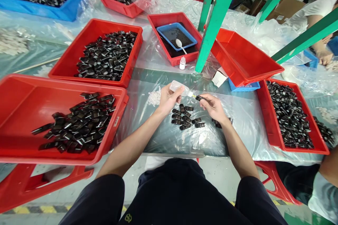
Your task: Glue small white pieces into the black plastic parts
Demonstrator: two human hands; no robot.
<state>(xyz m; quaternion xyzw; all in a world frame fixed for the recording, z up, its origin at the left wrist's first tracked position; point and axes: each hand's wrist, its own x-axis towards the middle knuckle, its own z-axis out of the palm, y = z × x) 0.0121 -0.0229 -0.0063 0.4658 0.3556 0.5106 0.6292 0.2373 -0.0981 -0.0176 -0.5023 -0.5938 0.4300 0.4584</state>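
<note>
In the head view, my left hand (pixel 170 98) is closed round a translucent squeeze bottle (pixel 179 87), tilted with its nozzle to the right. The yellowish nozzle tip meets or nearly meets a small black plastic piece (pixel 198 97). That piece is pinched between the fingers of my right hand (pixel 213 106). Below the hands, several similar black pieces (pixel 185 116) lie loose on the plastic-covered table (pixel 158 140). A few more black pieces (pixel 217 123) are partly hidden behind my right wrist. Left of the bottle is a pile of small white bits (pixel 154 96).
Red bins of black pieces stand left (pixel 63 81), behind it (pixel 89 24) and right (pixel 269 126). A red tray (pixel 173 61) holds a blue tray and a white spoon (pixel 180 45); a small white bottle (pixel 182 63) stands before it. A green post (pixel 211 24) rises nearby. Another person's hand (pixel 324 56) shows far right.
</note>
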